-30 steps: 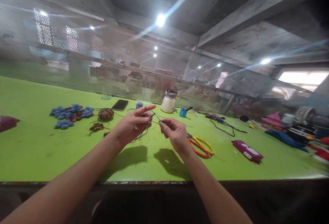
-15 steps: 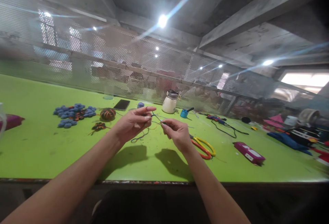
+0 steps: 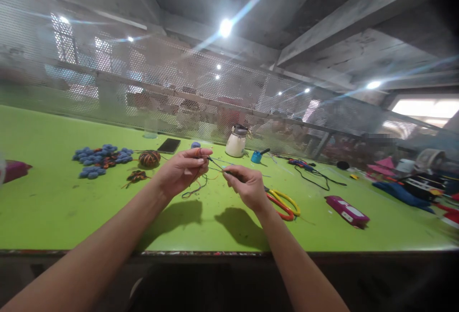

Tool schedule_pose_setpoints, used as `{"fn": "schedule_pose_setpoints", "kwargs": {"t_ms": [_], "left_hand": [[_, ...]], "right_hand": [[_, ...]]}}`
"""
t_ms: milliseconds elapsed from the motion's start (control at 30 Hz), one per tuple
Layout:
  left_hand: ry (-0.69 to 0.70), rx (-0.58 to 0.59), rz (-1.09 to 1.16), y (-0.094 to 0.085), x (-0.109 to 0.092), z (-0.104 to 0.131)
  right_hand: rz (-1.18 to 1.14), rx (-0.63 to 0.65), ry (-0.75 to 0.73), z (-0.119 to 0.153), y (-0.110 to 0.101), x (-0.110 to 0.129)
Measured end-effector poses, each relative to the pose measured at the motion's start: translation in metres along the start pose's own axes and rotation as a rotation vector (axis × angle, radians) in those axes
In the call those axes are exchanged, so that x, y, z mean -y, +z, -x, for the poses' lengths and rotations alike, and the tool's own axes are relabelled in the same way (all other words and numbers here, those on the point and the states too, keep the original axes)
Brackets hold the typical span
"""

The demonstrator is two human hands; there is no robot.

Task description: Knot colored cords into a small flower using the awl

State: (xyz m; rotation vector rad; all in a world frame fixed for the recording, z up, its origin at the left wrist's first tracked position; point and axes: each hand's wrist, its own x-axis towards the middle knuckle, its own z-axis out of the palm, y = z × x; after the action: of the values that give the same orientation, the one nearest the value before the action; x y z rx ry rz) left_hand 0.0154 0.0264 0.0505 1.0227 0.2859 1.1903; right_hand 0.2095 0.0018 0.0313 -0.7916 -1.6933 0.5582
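My left hand (image 3: 182, 171) is raised over the green table, thumb and fingers closed on dark yarn (image 3: 210, 159), with a strand wrapped round the index finger. To its right my right hand (image 3: 245, 184) pinches a thin tool (image 3: 219, 167), which looks like a crochet hook, its tip reaching the yarn at the left fingertips. Loose yarn (image 3: 195, 191) hangs down below my left hand. A ball of orange and dark yarn (image 3: 149, 158) and a small crocheted piece (image 3: 136, 176) lie left of my left hand.
Blue crocheted flowers (image 3: 92, 155) lie at the left near a phone (image 3: 169, 145). A white jar (image 3: 236, 142) and a blue pot (image 3: 256, 157) stand behind my hands. Scissors with red and yellow handles (image 3: 287, 203) lie beside my right wrist, a purple box (image 3: 347, 210) further right.
The tool and my left fingertips have shifted slightly; the left index finger has bent down a little, and the strand between the hands now runs lower and straighter.
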Motion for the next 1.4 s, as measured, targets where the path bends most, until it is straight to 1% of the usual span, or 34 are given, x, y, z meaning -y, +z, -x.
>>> {"fn": "schedule_pose_setpoints", "kwargs": {"t_ms": [100, 200, 300, 400, 467, 533, 600, 700, 800, 900, 1000, 1100, 1133, 1200, 1300, 1400], "left_hand": [[0.004, 0.040, -0.094, -0.001, 0.003, -0.002], [-0.011, 0.044, -0.194, -0.001, 0.007, -0.003], [-0.045, 0.065, -0.257, 0.003, 0.009, -0.002], [-0.031, 0.094, -0.346, 0.007, 0.011, 0.000], [0.028, 0.113, -0.474, 0.008, 0.013, 0.000], [0.120, 0.132, -0.634, 0.009, 0.017, -0.001], [0.221, 0.122, -0.765, 0.009, 0.022, -0.001], [0.336, 0.087, -0.847, 0.010, 0.027, -0.003], [0.378, 0.075, -0.857, 0.009, 0.029, -0.005], [0.433, 0.037, -0.876, 0.008, 0.030, -0.006], [0.516, -0.013, -1.014, 0.007, 0.030, -0.004], [0.569, 0.003, -1.178, 0.010, 0.031, -0.001], [0.576, 0.012, -1.183, 0.011, 0.031, 0.000], [0.552, 0.011, -1.074, 0.014, 0.031, 0.000], [0.392, -0.033, -0.684, 0.016, 0.028, -0.002], [0.197, -0.043, -0.303, 0.016, 0.022, -0.002]], "right_hand": [[-0.138, 0.034, 0.095, 0.001, 0.002, 0.001], [-0.220, 0.044, 0.141, 0.000, 0.003, -0.001], [-0.245, 0.049, 0.161, -0.003, 0.004, -0.005], [-0.229, 0.071, 0.222, -0.005, 0.005, -0.009], [-0.227, 0.087, 0.295, -0.006, 0.005, -0.010], [-0.270, 0.093, 0.373, -0.006, 0.005, -0.012], [-0.369, 0.097, 0.457, -0.006, 0.005, -0.012], [-0.533, 0.096, 0.535, -0.006, 0.007, -0.012], [-0.569, 0.081, 0.499, -0.006, 0.009, -0.013], [-0.511, 0.052, 0.427, -0.005, 0.011, -0.015], [-0.443, 0.024, 0.368, -0.005, 0.012, -0.016], [-0.474, 0.009, 0.388, -0.005, 0.013, -0.016], [-0.502, 0.009, 0.406, -0.005, 0.013, -0.015], [-0.552, 0.003, 0.427, -0.005, 0.014, -0.013], [-0.583, -0.026, 0.401, -0.004, 0.015, -0.011], [-0.539, -0.040, 0.321, -0.003, 0.017, -0.010]]}}
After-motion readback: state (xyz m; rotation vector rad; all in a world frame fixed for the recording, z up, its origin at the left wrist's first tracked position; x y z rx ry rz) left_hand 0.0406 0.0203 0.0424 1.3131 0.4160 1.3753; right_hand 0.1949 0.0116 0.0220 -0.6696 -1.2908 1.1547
